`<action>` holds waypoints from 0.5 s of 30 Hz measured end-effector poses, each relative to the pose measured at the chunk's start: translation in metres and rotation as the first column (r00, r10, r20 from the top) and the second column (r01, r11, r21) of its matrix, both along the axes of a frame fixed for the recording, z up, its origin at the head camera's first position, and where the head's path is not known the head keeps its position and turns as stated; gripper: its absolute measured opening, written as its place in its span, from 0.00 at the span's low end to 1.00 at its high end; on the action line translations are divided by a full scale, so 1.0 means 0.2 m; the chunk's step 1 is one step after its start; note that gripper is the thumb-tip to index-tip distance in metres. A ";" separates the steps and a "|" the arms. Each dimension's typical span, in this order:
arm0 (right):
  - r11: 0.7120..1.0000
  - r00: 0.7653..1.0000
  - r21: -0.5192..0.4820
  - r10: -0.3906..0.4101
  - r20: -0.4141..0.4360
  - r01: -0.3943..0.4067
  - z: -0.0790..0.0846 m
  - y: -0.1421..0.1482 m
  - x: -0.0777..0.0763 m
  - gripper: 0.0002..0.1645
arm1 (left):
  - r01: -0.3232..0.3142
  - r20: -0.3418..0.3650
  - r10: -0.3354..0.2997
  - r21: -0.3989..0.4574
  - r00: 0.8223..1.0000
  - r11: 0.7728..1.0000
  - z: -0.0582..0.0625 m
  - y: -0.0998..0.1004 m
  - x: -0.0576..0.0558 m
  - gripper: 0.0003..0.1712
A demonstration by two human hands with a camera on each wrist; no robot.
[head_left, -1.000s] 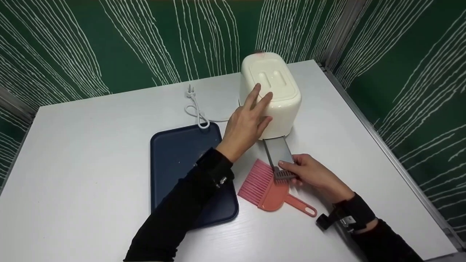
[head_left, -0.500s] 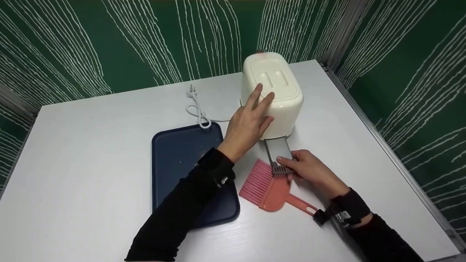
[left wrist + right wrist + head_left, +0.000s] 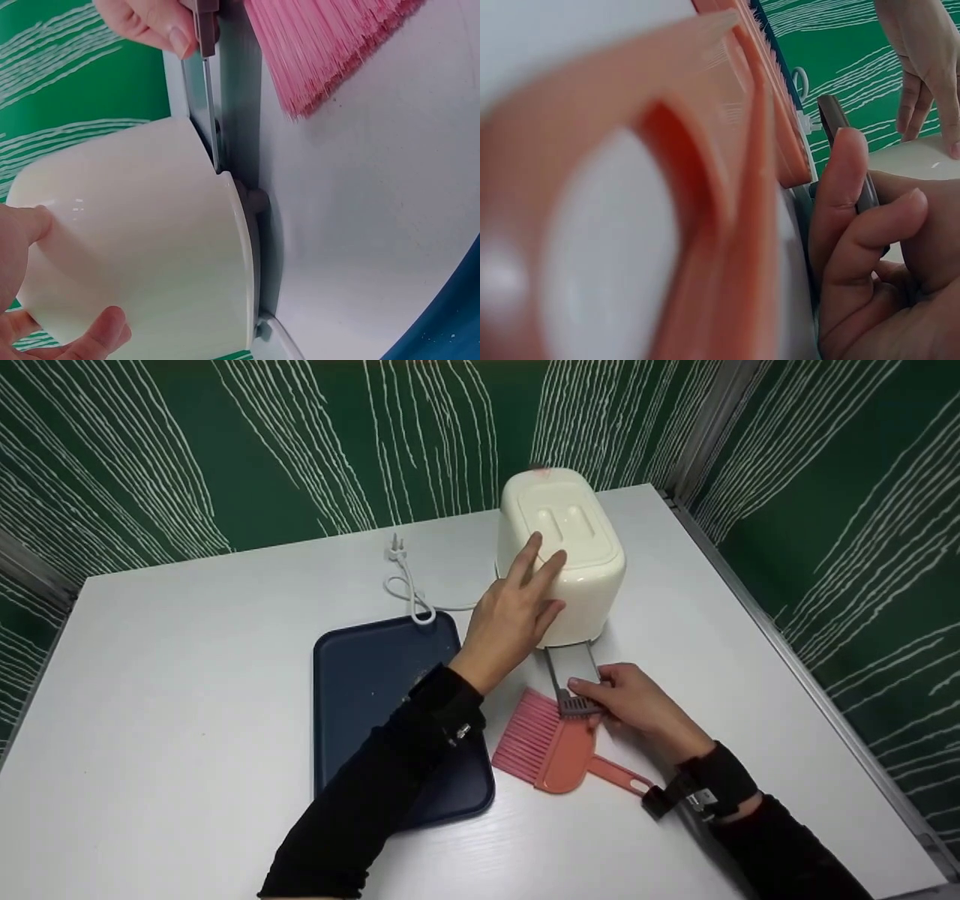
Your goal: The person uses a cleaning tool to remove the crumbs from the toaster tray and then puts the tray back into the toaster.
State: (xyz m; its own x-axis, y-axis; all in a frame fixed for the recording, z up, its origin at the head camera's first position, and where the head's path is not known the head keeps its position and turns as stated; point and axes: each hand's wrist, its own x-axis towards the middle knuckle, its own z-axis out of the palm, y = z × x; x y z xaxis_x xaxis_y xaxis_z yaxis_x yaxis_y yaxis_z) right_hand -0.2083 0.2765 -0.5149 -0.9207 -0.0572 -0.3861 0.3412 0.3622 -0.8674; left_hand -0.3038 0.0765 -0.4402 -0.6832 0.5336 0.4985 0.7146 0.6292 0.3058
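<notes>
A cream toaster [image 3: 574,585] with a covered top stands at the back right of the white table. My left hand [image 3: 506,622] rests on it, fingers spread over the top edge and thumb against the near end. From beneath that end a flat metal crumb tray [image 3: 571,664] sticks out. My right hand [image 3: 637,701] pinches the crumb tray's dark slotted handle between thumb and fingers; the right wrist view shows the other fingers curled below. Under the handle lies an orange brush [image 3: 570,757] with pink bristles [image 3: 337,37], partly covered by it.
A dark blue tray [image 3: 360,660] with some crumbs on it lies to the left, partly under the left forearm. The toaster's white cord and plug [image 3: 396,551] lie behind it. Green walls with white streaks border the table at the back and right.
The crumb tray has slid a little farther into the toaster, and the right hand has moved with it. The left hand and toaster have hardly moved.
</notes>
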 end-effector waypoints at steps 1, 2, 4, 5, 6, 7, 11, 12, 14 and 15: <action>1.000 1.000 0.003 0.003 -0.003 -0.003 0.00 0.00 0.00 0.26 | -0.001 0.001 0.001 0.000 1.000 1.000 0.00 0.00 0.00 0.32; 1.000 1.000 0.007 0.003 -0.002 -0.003 0.00 0.00 -0.01 0.26 | -0.003 0.000 0.003 -0.002 1.000 1.000 0.00 0.00 0.00 0.32; 1.000 1.000 0.009 0.000 -0.003 0.000 0.01 0.00 -0.01 0.26 | -0.006 -0.001 0.006 -0.005 1.000 1.000 0.00 0.00 0.00 0.33; 1.000 1.000 0.013 0.000 -0.004 0.000 0.01 0.00 -0.02 0.27 | -0.007 -0.001 0.007 -0.005 1.000 1.000 0.00 0.00 -0.01 0.33; 1.000 1.000 0.018 0.000 -0.006 0.000 0.01 0.00 -0.02 0.27 | -0.008 -0.002 0.008 -0.005 1.000 1.000 0.00 0.00 -0.01 0.33; 1.000 1.000 0.023 -0.001 -0.007 0.001 0.01 0.00 -0.03 0.28 | -0.010 -0.003 0.010 -0.007 1.000 1.000 -0.01 0.00 -0.01 0.33; 0.999 1.000 0.049 -0.002 -0.024 0.004 0.01 0.01 -0.05 0.28 | -0.011 -0.007 0.011 -0.006 1.000 1.000 -0.01 0.01 -0.01 0.33; 0.998 1.000 0.056 -0.003 -0.027 0.005 0.01 0.01 -0.06 0.27 | -0.011 -0.007 0.011 -0.007 1.000 1.000 -0.01 0.01 -0.01 0.33; 0.998 0.999 0.063 -0.009 -0.031 0.011 0.01 0.01 -0.06 0.26 | -0.010 -0.008 0.010 -0.005 1.000 1.000 -0.01 0.00 -0.01 0.33; 0.998 1.000 0.060 -0.010 -0.030 0.012 0.01 0.01 -0.07 0.26 | -0.009 -0.008 0.009 -0.005 1.000 1.000 -0.01 0.00 -0.01 0.33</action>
